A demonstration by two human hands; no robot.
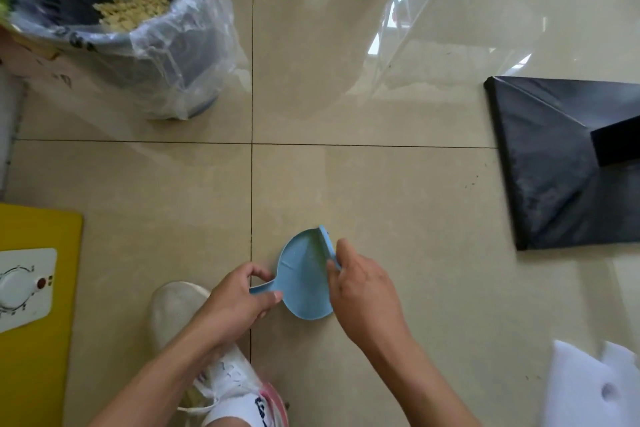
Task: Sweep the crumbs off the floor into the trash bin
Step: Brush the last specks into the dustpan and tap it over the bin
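1. At the far left a yellow board lies on the floor, and a white dial timer sits on it; neither takes part in the work
2. Above it, in the upper left, stands the trash bin. A clear bag is folded over its rim, I think so that what is tipped in stays in the bag. A heap of pale yellow crumbs lies inside
3. Low in the middle is a white shoe; the person seems to crouch, to reach the floor
4. The left hand grips the handle of the blue dustpan, fingers curled around it. The pan rests on the tile with its mouth to the right, ready to receive
5. The right hand pinches a small blue brush against the pan's open edge. The two hands are near each other, each closed on its own tool
6. I cannot tell if crumbs are in the pan; the bin is well apart, so a level carry is needed
7. At the right lies a black wrapped base, and lower right a white foam piece
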